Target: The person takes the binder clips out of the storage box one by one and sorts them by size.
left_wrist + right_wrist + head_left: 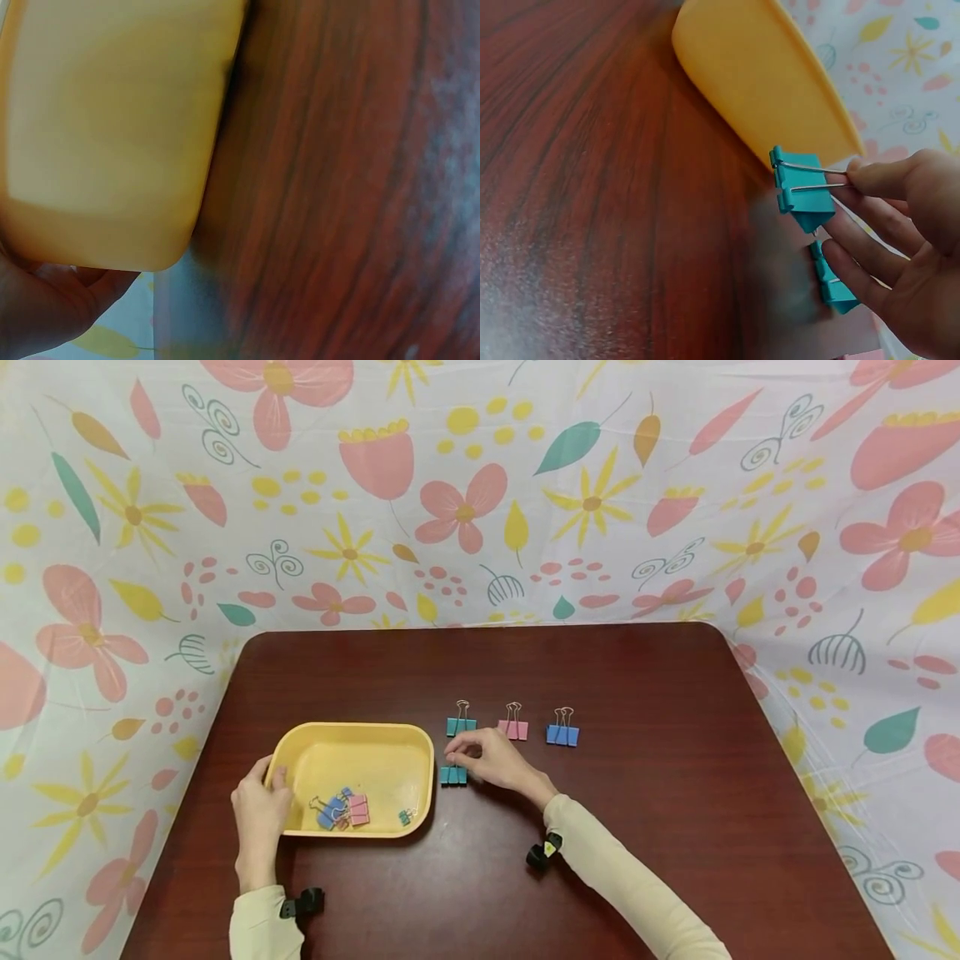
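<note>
My left hand (261, 814) grips the left end of a yellow plastic tray (360, 758), its thumb over the rim. In the left wrist view, fingers wrap the outside of that end. My right hand (497, 762) pinches the wire handle of a teal binder clip (806, 187) just right of the tray. Behind that hand stands another teal binder clip (461, 727), handles up. A pink binder clip (517, 731) and a blue binder clip (562, 735) stand in a row to its right.
Inside the tray lie a blue clip (327, 814), a pink clip (358, 810), a tiny teal clip (406, 817) and other small clips, mostly bunched left of the middle. The dark wooden table (637, 693) meets a flower-print cloth (465, 585) along its back and sides.
</note>
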A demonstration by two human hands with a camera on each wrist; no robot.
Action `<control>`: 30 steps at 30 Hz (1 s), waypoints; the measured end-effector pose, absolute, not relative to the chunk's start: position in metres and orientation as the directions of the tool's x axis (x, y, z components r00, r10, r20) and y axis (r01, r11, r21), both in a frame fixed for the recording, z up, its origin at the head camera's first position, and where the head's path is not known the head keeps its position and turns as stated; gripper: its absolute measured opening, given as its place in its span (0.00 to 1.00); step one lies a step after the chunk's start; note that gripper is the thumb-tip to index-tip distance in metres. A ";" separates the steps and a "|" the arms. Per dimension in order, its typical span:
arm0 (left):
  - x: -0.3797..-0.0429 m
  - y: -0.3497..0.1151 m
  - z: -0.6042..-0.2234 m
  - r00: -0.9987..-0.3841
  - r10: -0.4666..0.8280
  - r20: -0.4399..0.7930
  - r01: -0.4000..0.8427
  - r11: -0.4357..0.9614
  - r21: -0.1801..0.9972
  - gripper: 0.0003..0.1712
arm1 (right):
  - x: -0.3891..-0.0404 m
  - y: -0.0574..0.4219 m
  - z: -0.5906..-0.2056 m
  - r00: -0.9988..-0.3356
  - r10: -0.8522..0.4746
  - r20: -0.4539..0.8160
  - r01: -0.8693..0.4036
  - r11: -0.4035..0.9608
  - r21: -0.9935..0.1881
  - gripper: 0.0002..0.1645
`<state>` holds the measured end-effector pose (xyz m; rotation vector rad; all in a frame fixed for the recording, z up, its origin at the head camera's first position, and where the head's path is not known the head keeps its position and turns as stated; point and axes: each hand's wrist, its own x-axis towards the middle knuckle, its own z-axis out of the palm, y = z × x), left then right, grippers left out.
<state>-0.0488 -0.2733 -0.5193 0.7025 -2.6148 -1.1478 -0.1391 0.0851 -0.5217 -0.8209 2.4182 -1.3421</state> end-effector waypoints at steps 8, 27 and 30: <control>-0.050 -0.274 -0.520 -0.867 -0.498 -0.008 -0.342 0.584 0.736 0.21 | -0.144 0.085 -0.530 -0.819 -0.571 0.062 -0.361 0.428 -0.829 0.05; -0.049 -0.275 -0.521 -0.868 -0.496 0.023 -0.320 0.593 0.739 0.20 | -0.149 0.084 -0.524 -0.849 -0.511 0.139 -0.345 0.335 -0.877 0.14; -0.050 -0.274 -0.522 -0.868 -0.496 0.023 -0.319 0.594 0.739 0.20 | -0.151 0.081 -0.517 -0.857 -0.480 0.189 -0.362 0.300 -0.882 0.13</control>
